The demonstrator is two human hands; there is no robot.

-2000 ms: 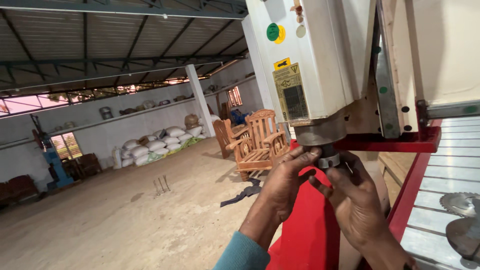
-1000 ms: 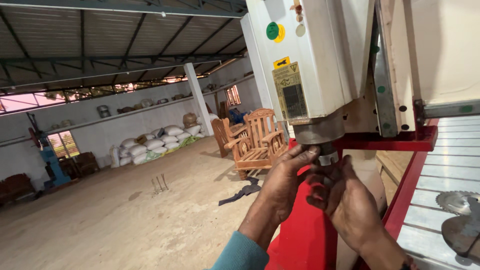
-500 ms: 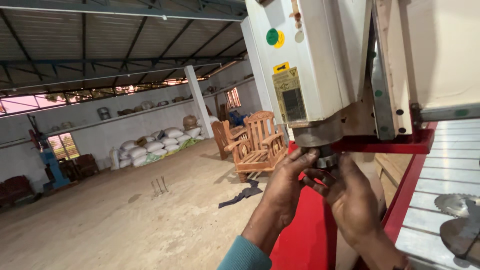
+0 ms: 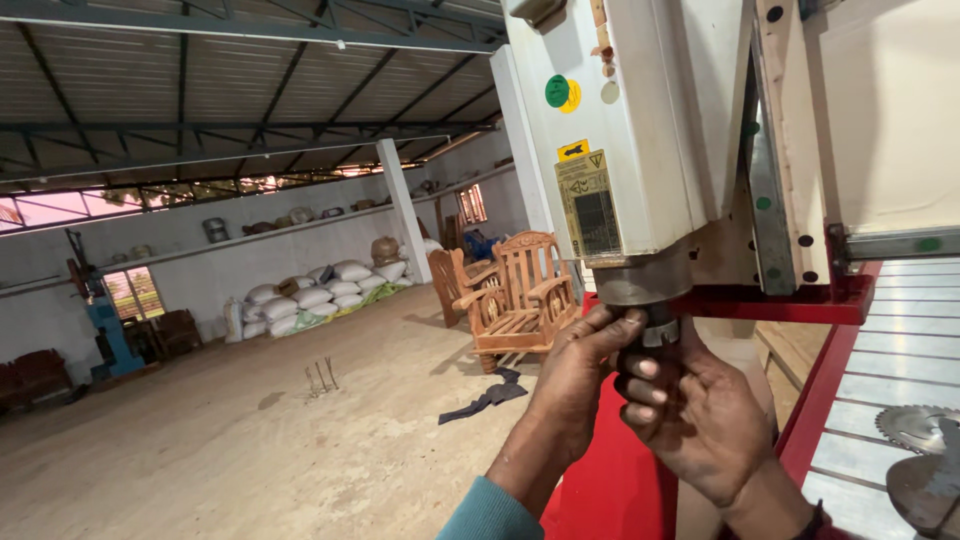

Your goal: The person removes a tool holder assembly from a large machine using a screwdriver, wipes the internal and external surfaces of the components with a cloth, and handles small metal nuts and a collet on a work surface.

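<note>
A white machine head [image 4: 640, 120] with a grey spindle nose [image 4: 640, 282] hangs over a red-framed bed. Both of my hands are up under it. My left hand [image 4: 575, 375] reaches from below left, its fingers wrapped on the dark collet nut [image 4: 655, 335] under the spindle. My right hand [image 4: 690, 415] comes from the right, fingers curled around the same nut from below. The nut is mostly hidden by my fingers. Whether a bit is in the collet cannot be seen.
The red machine frame [image 4: 800, 300] and a slatted grey bed [image 4: 900, 340] lie to the right, with a round saw blade [image 4: 915, 425] on it. Carved wooden chairs [image 4: 515, 295], stacked white sacks [image 4: 315, 290], a dark cloth [image 4: 485, 398] and a blue machine [image 4: 105, 335] stand on the workshop floor.
My hands have stayed on the collet nut, shifting their grip slightly around it. The camera has moved a little.
</note>
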